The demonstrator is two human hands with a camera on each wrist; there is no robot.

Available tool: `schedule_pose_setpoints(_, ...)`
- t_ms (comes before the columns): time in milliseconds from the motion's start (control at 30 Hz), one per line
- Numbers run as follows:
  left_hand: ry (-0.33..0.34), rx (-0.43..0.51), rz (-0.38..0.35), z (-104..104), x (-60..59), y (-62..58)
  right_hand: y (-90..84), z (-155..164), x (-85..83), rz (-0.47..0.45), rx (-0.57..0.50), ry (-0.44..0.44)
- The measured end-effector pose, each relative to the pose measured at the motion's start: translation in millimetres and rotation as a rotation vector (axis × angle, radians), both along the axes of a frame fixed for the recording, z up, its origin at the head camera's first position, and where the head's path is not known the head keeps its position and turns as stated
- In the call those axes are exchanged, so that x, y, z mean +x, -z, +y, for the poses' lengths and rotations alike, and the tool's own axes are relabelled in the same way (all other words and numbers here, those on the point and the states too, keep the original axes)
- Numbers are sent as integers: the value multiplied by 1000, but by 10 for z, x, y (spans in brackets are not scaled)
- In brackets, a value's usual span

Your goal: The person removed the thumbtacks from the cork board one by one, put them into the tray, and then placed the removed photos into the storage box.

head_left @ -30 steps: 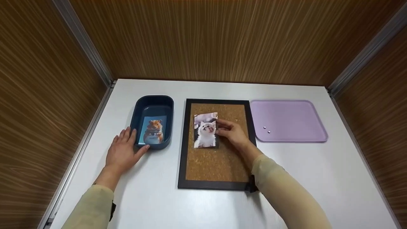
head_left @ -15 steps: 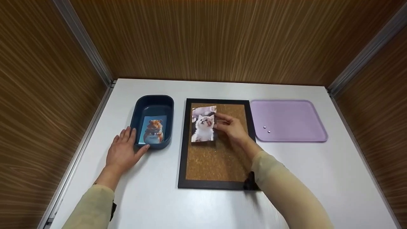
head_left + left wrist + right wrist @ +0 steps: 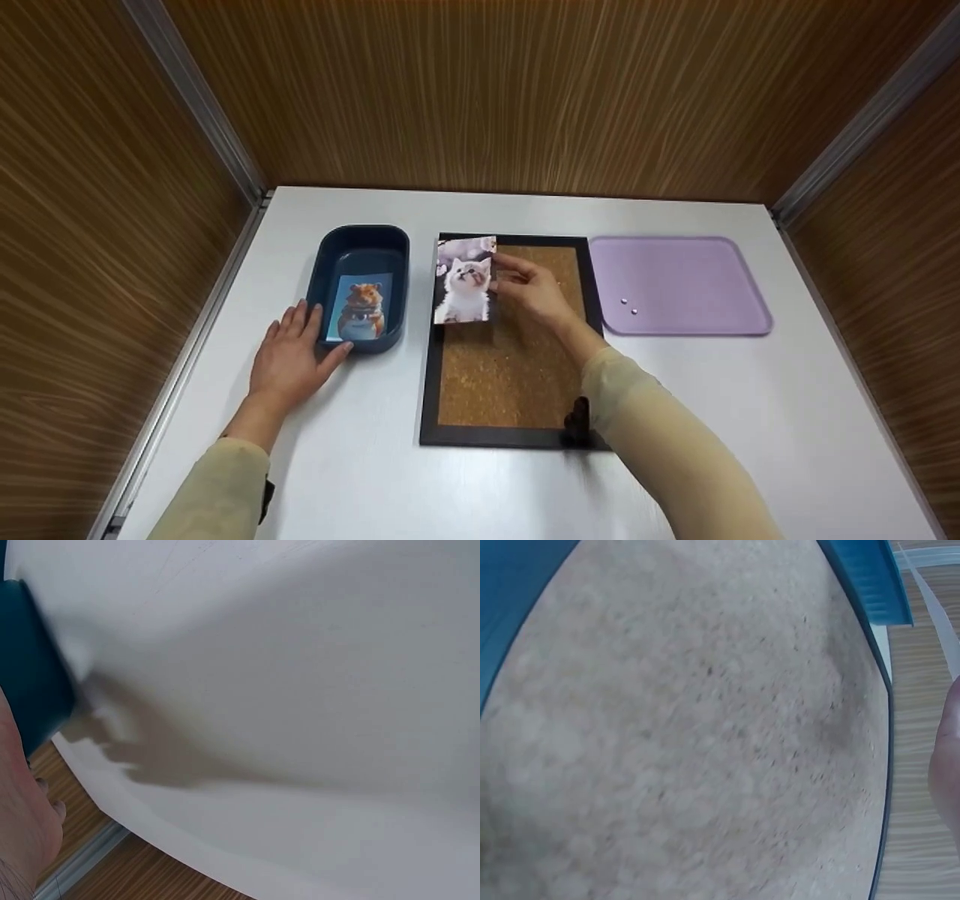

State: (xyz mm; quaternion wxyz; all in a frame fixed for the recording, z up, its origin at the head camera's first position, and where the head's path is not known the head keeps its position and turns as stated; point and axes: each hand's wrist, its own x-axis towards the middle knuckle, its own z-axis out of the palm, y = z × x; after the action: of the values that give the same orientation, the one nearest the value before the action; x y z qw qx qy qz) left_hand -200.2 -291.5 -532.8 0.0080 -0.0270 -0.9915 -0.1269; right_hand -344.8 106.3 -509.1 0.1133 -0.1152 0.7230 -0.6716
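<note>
My right hand (image 3: 536, 294) pinches a photo of a white kitten (image 3: 463, 281) by its right edge, holding it over the upper left corner of a black-framed cork board (image 3: 510, 375). My left hand (image 3: 291, 356) lies flat on the white table, its fingers touching the near left wall of a dark blue tub (image 3: 363, 247). A hamster photo (image 3: 361, 307) lies in that tub. The right wrist view shows the cork surface (image 3: 690, 735) close up. The left wrist view shows the tub wall (image 3: 30, 682) and bare table.
A lilac tray (image 3: 679, 285) sits to the right of the board with two small silver pins (image 3: 628, 305) on it. Wood-grain walls close in the table on three sides. White tabletop (image 3: 787, 420) lies in front of the tray.
My right hand has carried the kitten photo up and to the left, from the board's upper middle toward its top left corner. The left hand has stayed put.
</note>
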Motion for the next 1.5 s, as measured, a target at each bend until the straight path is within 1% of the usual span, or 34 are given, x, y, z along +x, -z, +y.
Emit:
schedule_pose_setpoints(300, -6, 4, 16, 17, 12, 8, -71, -160, -16, -25, -52, -10)
schedule_pose_setpoints(467, -9, 3, 3, 17, 10, 5, -95, -250, -29, -28, -64, -12)
schedule_pose_setpoints(767, -7, -8, 0, 23, 9, -18, -150, -547, -16, -21, -131, -27)
schedule_pose_setpoints(1167, -7, -12, -2, 16, 32, -15, -97, -916, 40, -39, -123, -45)
schedule_pose_setpoints(1233, -8, -10, -6, 15, 35, -16, -93, -970, 62, -49, -143, -46)
schedule_pose_setpoints(1400, -15, -14, -15, 6, 44, -22, -101, -1092, 120, -94, -238, -54)
schedule_pose_setpoints(1500, -16, -14, -15, 1, 52, -29, -105, -1136, 140, -87, -237, -62)
